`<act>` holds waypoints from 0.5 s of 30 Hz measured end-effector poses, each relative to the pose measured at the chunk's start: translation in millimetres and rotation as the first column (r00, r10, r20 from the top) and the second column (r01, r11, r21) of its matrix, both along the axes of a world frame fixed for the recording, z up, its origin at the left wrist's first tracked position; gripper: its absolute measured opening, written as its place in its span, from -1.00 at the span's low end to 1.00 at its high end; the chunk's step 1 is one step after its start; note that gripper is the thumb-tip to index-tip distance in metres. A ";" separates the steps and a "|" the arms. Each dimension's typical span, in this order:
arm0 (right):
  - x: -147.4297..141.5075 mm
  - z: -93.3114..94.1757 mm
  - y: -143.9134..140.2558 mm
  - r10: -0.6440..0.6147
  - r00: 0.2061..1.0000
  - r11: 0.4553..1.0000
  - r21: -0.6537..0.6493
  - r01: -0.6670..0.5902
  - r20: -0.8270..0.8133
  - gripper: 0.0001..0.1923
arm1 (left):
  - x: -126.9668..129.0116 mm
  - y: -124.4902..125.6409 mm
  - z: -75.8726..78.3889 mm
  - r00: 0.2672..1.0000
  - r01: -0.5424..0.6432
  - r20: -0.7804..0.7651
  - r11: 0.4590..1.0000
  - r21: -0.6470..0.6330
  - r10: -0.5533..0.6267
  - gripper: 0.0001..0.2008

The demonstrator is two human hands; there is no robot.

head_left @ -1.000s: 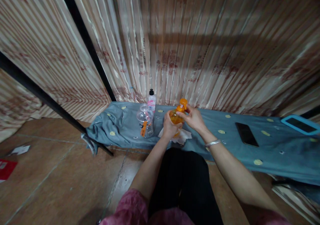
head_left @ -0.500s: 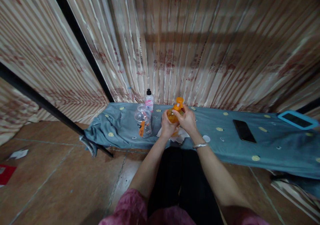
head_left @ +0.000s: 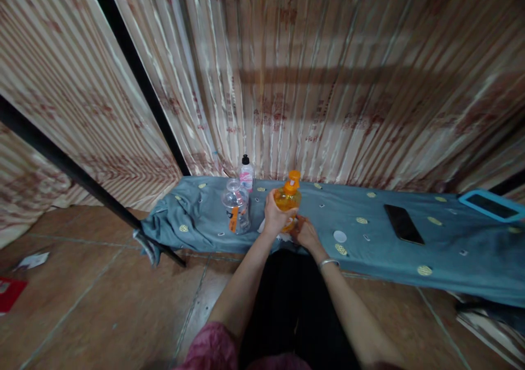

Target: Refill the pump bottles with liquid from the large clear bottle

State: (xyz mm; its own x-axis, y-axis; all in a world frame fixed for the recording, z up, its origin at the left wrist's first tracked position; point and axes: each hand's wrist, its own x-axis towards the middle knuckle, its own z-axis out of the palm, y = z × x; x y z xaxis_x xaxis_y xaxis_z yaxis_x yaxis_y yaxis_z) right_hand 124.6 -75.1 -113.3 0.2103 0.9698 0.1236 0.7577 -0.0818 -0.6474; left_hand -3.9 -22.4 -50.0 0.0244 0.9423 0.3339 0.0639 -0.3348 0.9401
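Observation:
An orange pump bottle (head_left: 289, 199) stands tilted slightly over the bench, its orange pump head at the top. My left hand (head_left: 274, 215) is wrapped round its body from the left. Low at the bottle's right side, my right hand (head_left: 307, 233) has its fingers curled in by the base; what they hold is hidden. Crumpled white tissue (head_left: 284, 238) shows beneath the bottle, partly covered by my hands. To the left are a clear plastic jar (head_left: 237, 208) with an orange label and, behind it, a clear bottle (head_left: 246, 176) with a black cap.
A blue patterned cloth (head_left: 361, 249) covers the long bench. A white round lid (head_left: 339, 236), a black phone (head_left: 403, 224) and a blue-framed tablet (head_left: 492, 204) lie to the right. Black metal poles (head_left: 139, 80) rise at the left, with a striped curtain (head_left: 279, 85) behind.
My right hand has moved from the bottle's neck down to its base. My left hand keeps its hold, and more of the bottle shows. The view has tipped up slightly.

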 end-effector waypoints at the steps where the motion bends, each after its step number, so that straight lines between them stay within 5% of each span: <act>1: -1.5 -2.3 1.3 0.017 1.000 1.000 -0.026 -0.018 -0.011 -0.63 | -0.2 -0.2 -0.4 1.000 0.006 0.005 1.000 0.001 -0.006 -0.23; 10: 19.4 0.9 -18.2 -0.104 0.986 0.994 -0.032 0.101 -0.128 -0.73 | -4.6 1.0 2.6 0.997 0.024 0.069 0.997 -0.067 -0.019 -0.28; 15: 48.0 24.6 -40.2 -0.232 0.947 0.965 0.067 0.252 -0.223 -0.68 | -4.7 0.6 0.8 0.999 -0.016 0.040 0.998 -0.065 0.019 -0.23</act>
State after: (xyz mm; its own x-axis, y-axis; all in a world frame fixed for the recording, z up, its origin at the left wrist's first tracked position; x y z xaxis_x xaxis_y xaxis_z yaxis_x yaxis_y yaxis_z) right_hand 172.6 -115.2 -88.8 0.4683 0.8726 0.1385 0.5674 -0.1768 -0.8042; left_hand -8.5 -21.8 -49.2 -0.0047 0.9621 0.2726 0.0302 -0.2724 0.9617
